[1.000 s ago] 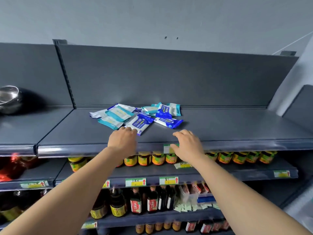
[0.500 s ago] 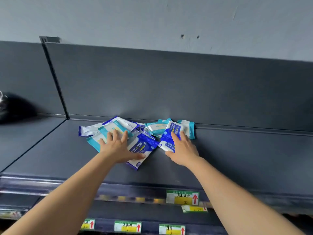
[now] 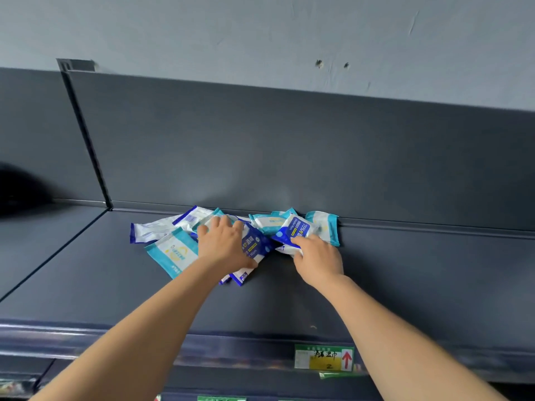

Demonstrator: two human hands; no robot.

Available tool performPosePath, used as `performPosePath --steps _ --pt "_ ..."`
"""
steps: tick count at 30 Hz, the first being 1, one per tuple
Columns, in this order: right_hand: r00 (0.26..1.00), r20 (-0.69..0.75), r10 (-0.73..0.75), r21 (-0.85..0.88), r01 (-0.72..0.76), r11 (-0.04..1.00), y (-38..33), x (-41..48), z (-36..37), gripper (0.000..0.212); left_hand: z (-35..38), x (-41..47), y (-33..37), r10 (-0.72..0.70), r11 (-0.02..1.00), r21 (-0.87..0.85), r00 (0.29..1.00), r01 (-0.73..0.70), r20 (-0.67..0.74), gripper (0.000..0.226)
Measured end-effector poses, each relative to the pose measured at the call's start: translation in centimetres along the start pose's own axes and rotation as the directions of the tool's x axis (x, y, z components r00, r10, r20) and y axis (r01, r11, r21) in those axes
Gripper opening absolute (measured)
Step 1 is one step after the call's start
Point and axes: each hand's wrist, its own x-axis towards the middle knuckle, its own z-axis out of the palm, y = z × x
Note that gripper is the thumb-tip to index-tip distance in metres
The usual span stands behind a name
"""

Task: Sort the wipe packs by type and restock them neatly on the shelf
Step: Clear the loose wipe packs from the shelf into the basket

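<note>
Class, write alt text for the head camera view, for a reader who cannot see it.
Two bare hands reach into a jumbled pile of wipe packs at the back of a dark grey shelf. The left hand lies flat on the pile; the right hand grips a blue pack marked 75%.

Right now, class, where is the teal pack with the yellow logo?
In the head view, the teal pack lies on the shelf, left of centre, left of the left hand.

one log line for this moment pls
phase: sorting | left hand: flat on pile | right hand: grips 75% pack | pile: mixed types, at shelf back
</note>
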Motion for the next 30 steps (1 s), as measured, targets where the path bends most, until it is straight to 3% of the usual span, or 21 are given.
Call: performPosePath --steps 3,5,8,11,17,24,30 --pt "1.0 -0.021 0.01 0.022 -0.01 1.0 -0.2 -0.6 0.0 0.03 0.0 0.2 -1.6 -0.12 0.988 -0.08 0.983 0.133 0.141 0.131" --pt "0.999 -0.03 0.016 0.038 -0.015 0.999 -0.3 -1.0 0.1 0.032 -0.2 0.3 -2.0 -0.156 0.971 -0.149 0.966 0.189 0.208 0.133" --pt "0.998 -0.051 0.034 0.097 -0.029 0.995 -0.5 -1.7 0.2 0.036 -0.6 -0.1 -1.3 -0.13 0.959 -0.24 0.985 0.153 0.11 0.109" --pt "0.993 -0.091 0.072 0.161 -0.056 0.985 -0.9 -2.8 0.1 0.036 -0.6 -0.8 -0.4 -0.09 0.854 -0.506 0.992 0.121 0.087 0.098" --pt "0.956 -0.223 0.192 0.313 -0.117 0.943 -2.1 -6.1 -1.1 0.036 -0.9 -2.7 0.7 -0.045 0.69 -0.723 0.999 0.017 -0.02 0.035" --pt "0.839 -0.412 0.355 0.441 -0.158 0.884 -2.5 -11.7 -3.3 0.037 -1.8 -7.2 3.4 0.018 0.37 -0.929 1.0 -0.025 -0.019 0.028" --pt "0.762 -0.455 0.46 0.447 -0.251 0.859 -0.6 -19.0 -4.8 0.037 -1.8 -12.1 7.6 0.175 0.225 -0.974 0.984 -0.03 0.01 0.029"
